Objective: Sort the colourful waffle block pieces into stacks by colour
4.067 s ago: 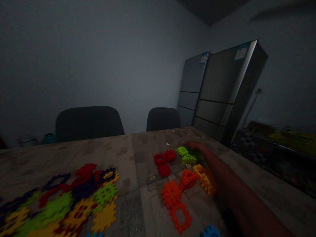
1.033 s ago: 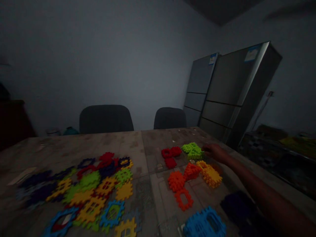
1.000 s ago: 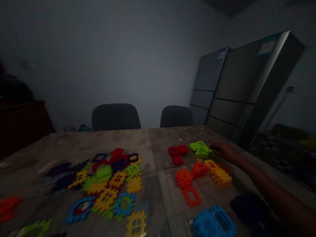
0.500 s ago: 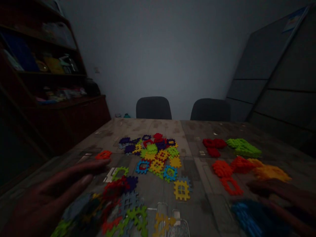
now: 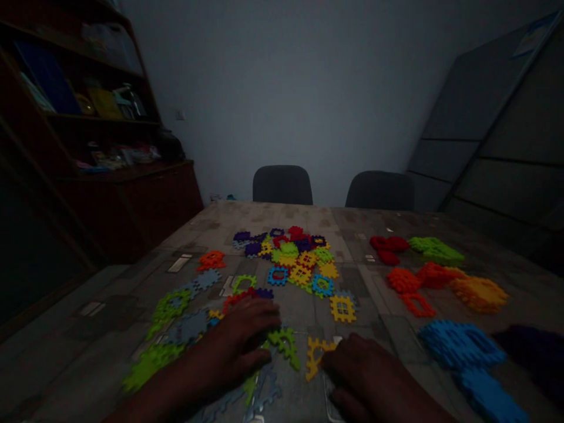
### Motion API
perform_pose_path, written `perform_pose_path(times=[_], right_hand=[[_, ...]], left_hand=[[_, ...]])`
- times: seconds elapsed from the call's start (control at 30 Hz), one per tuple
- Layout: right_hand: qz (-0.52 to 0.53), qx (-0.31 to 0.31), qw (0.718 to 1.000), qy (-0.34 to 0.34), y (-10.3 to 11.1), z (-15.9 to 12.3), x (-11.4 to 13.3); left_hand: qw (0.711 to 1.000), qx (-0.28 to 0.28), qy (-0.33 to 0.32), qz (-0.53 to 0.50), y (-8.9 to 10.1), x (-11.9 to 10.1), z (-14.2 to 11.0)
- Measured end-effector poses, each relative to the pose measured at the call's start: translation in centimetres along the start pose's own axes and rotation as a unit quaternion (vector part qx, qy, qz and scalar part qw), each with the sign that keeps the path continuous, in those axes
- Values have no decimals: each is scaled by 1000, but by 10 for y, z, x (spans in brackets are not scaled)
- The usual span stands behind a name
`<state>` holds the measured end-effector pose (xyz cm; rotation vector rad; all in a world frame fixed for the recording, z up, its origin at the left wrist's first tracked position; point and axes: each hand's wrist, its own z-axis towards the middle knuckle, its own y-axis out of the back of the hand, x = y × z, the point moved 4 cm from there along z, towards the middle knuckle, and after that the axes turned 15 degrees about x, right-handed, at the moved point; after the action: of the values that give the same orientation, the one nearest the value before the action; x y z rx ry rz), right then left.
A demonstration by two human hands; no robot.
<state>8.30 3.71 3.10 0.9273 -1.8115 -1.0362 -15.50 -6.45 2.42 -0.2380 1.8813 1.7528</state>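
Yellow toothed frame (image 5: 311, 352), bare hands (image 5: 249, 323) (image 5: 361, 367), patchwork-patterned tabletop (image 5: 368, 285)

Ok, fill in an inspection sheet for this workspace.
Surface: table, patchwork pattern, dimly lit.
Job's things: toothed pieces, mixed at the middle and left; grouped by colour at the right, such as the red group and blue stack.
Clutter: assorted items on the left cabinet.
Hands: left hand open beside a green piece; right hand at a yellow piece, grip unclear.
Cables: nothing seen.
Surroundings: two dark chairs, pale wall.
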Motion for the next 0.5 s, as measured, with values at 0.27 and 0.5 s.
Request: perform_pose_path(times=[0.27,0.5], right_hand=[[51,-78,995,-44,-10,19,-10],[56,-83,994,44,-17,25,7]], left_hand=[[995,-58,-4,79,24,-10,2],[991,12,95,99,19,-23,-7]])
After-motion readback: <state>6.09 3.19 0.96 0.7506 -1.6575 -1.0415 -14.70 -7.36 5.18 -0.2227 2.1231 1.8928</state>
